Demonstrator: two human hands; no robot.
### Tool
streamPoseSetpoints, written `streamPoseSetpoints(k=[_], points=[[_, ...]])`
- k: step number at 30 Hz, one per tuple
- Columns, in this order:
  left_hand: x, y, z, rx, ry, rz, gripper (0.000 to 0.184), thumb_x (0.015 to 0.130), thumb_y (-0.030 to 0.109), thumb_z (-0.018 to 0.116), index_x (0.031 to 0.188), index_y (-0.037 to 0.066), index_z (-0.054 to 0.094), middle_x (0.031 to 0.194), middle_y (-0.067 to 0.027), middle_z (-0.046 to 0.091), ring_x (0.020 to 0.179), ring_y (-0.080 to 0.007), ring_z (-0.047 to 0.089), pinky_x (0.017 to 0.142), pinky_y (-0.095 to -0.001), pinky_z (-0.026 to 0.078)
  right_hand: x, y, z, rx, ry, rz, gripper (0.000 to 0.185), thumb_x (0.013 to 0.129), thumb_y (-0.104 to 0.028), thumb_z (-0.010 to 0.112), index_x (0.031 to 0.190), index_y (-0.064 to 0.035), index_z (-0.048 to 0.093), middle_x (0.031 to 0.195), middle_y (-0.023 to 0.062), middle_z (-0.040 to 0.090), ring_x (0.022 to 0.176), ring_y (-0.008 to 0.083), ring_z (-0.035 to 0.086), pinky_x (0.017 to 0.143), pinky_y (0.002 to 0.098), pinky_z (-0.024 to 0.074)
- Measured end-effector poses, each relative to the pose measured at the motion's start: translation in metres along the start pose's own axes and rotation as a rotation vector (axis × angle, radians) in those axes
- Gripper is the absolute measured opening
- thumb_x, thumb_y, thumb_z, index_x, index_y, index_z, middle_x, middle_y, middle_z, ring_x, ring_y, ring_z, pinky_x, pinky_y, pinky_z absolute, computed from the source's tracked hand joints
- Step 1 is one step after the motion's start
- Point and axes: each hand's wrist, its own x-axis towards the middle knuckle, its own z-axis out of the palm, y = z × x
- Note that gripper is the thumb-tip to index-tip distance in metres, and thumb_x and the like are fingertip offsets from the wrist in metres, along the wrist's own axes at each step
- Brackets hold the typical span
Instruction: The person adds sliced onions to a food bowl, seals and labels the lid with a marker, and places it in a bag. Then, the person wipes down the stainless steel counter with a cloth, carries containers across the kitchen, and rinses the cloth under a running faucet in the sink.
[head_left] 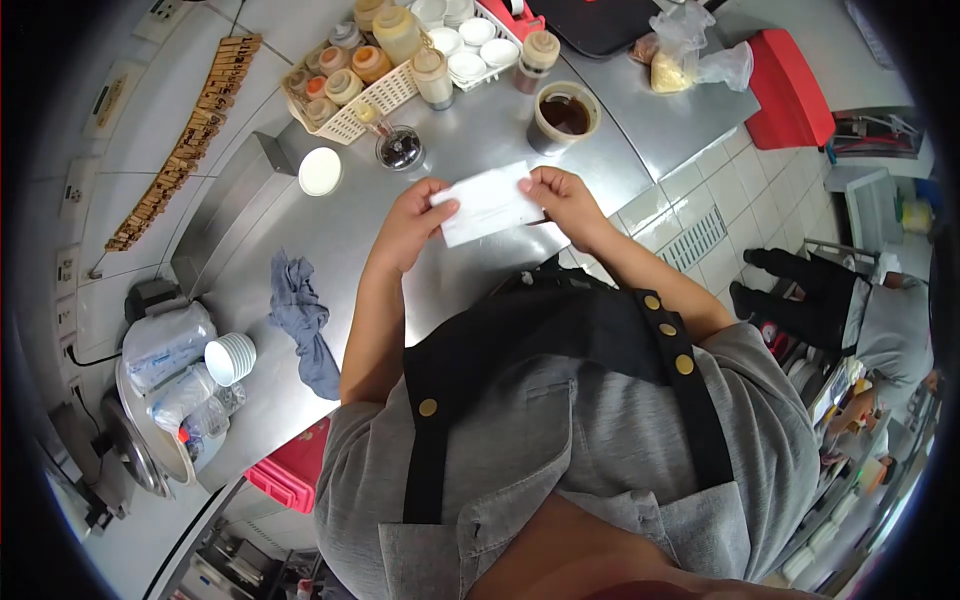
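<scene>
Both hands hold a white, flat paper slip [488,206] over the steel counter, with faint marks on its face. My left hand [412,222] pinches its left end between thumb and fingers. At the opposite end, my right hand [566,203] grips the upper right corner. Just beyond the slip stands a tub of dark brown liquid [565,115]. A glass jar with dark contents [400,148] is on the counter past my left hand, and a small white bowl [320,172] sits farther left.
A cream basket of sauce bottles [365,112] and a rack of white bowls [470,50] line the back. A crumpled blue-grey cloth [303,325] lies on the left counter [240,290]. Stacked white cups [230,358] are lower left. Another person [860,315] stands at right.
</scene>
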Motion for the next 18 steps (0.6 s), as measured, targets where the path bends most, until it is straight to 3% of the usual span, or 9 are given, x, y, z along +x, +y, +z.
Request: streamPoseSetpoints(k=[2,5,8,10,14,16,17,18], points=[[0.003,0.008,0.016,-0.025,-0.01,-0.016,0.022,0.093,0.016,0.067,0.111,0.006,0.059,0.094,-0.0007,0.065,0.083,-0.007,0.06,0.072,-0.0223,0.049,-0.012,-0.023,0.0,0.177,0.048,0.212,0.031,0.096,-0.032,0.064,0.111,-0.0049,0.064,0.098,0.0025,0.067,0.087,0.0107,0.065,0.073,0.029,0.0595],[0.011,0.02,0.029,-0.029,-0.03,-0.002,0.022,0.094,0.017,0.067,0.111,0.007,0.058,0.094,-0.0001,0.065,0.081,-0.006,0.06,0.071,-0.0219,0.048,-0.021,-0.023,-0.009,0.173,0.023,0.191,0.027,0.094,-0.024,0.068,0.113,-0.0054,0.064,0.103,0.003,0.069,0.091,0.011,0.066,0.073,0.03,0.0593],[0.013,0.031,0.037,0.018,-0.027,0.011,0.024,0.093,0.017,0.068,0.112,0.006,0.059,0.094,-0.0008,0.066,0.08,-0.0057,0.058,0.069,-0.0214,0.046,-0.023,-0.019,-0.02,0.116,-0.078,0.113,0.034,0.088,-0.012,0.073,0.119,-0.0039,0.062,0.106,0.0041,0.069,0.094,0.012,0.066,0.075,0.0297,0.0592],[0.014,0.038,0.042,0.044,-0.021,0.018,0.026,0.092,0.017,0.069,0.113,0.004,0.059,0.094,-0.002,0.067,0.081,-0.0065,0.058,0.069,-0.0219,0.046,-0.026,-0.023,-0.023,0.192,-0.078,0.094,0.046,0.083,0.0,0.074,0.125,-0.0018,0.057,0.109,0.0046,0.069,0.097,0.0129,0.066,0.083,0.0265,0.0568],[0.016,0.044,0.044,0.133,-0.016,0.031,0.026,0.092,0.017,0.068,0.113,0.004,0.059,0.094,-0.0012,0.066,0.079,-0.0058,0.057,0.068,-0.0213,0.044,-0.035,-0.026,-0.044,0.196,-0.285,-0.019,0.059,0.08,-0.002,0.076,0.133,-0.003,0.049,0.122,0.0068,0.064,0.11,0.0158,0.061,0.09,0.0281,0.0532],[0.016,0.048,0.047,0.175,-0.012,0.038,0.025,0.093,0.017,0.068,0.113,0.004,0.059,0.094,-0.0012,0.066,0.08,-0.0057,0.057,0.069,-0.0213,0.044,-0.051,-0.039,-0.057,-0.634,-0.202,-0.013,0.072,0.078,-0.004,0.078,0.139,-0.007,0.041,0.135,0.0084,0.055,0.122,0.0196,0.052,0.097,0.0305,0.0475],[0.015,0.05,0.052,0.174,-0.037,0.047,0.025,0.093,0.017,0.067,0.113,0.005,0.058,0.095,-0.0011,0.066,0.081,-0.006,0.056,0.071,-0.0215,0.044,-0.052,-0.029,-0.061,-0.555,-0.177,-0.072,0.075,0.078,0.007,0.069,0.142,-0.0137,0.036,0.142,0.0078,0.045,0.131,0.0199,0.045,0.097,0.0398,0.0438],[0.015,0.053,0.058,0.173,-0.064,0.058,0.024,0.093,0.017,0.067,0.112,0.005,0.058,0.095,-0.0011,0.066,0.081,-0.0062,0.056,0.072,-0.0217,0.044,-0.05,-0.024,-0.062,-0.558,-0.173,-0.079,0.075,0.078,0.007,0.069,0.142,-0.0137,0.036,0.142,0.0078,0.045,0.131,0.0199,0.045,0.097,0.0398,0.0438]])
